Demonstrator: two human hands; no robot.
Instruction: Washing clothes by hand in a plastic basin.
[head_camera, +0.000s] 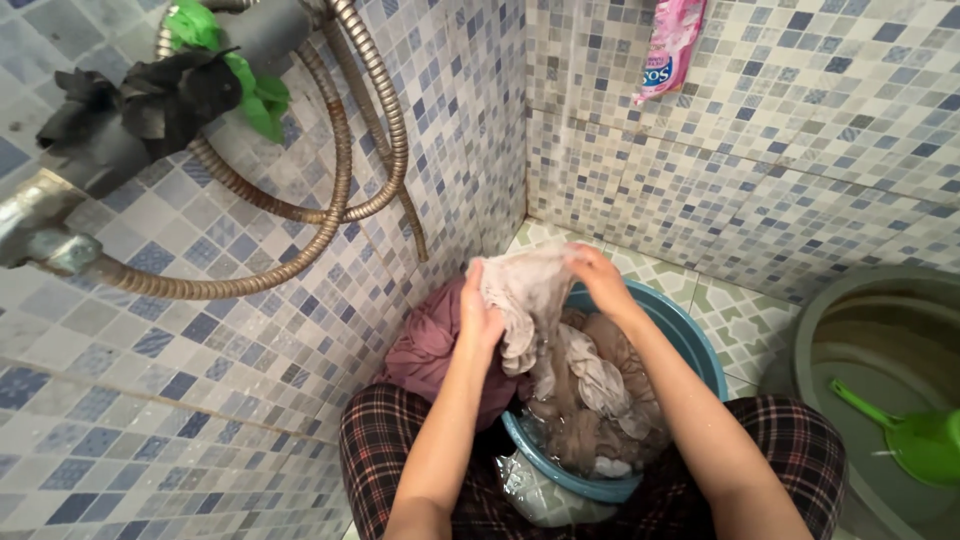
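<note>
The person sits low in a tiled corner, knees in checked trousers (400, 440), and both hands hold one wet beige cloth (530, 300) above a blue-green basin (700, 345). The left hand (480, 315) is closed around the left edge of the cloth, fingers curled into the fabric. The right hand (600, 278) grips the upper right part, fingers also folded over it. Between the hands the cloth is bunched, and the rest hangs down into the basin, where more brownish wet laundry (600, 400) lies in the water. A mauve garment (425, 345) rests on the left, between the basin and the wall, partly on the knee.

On the left wall a metal shower hose (340, 190) hangs in loops from a pipe with black and green rags (190, 80). A pink sachet (670, 45) hangs on the far wall. At the right stands a large grey-green tub (880, 340) with a green plastic scoop (915, 440) inside.

In my judgement, the risks are small but real. The basin sits close to the knees and is very full, so strong rubbing could splash water onto the trousers or tip it. The hanging end of the cloth could also drag over the rim onto the floor tiles (740, 320) and get dirty again.
</note>
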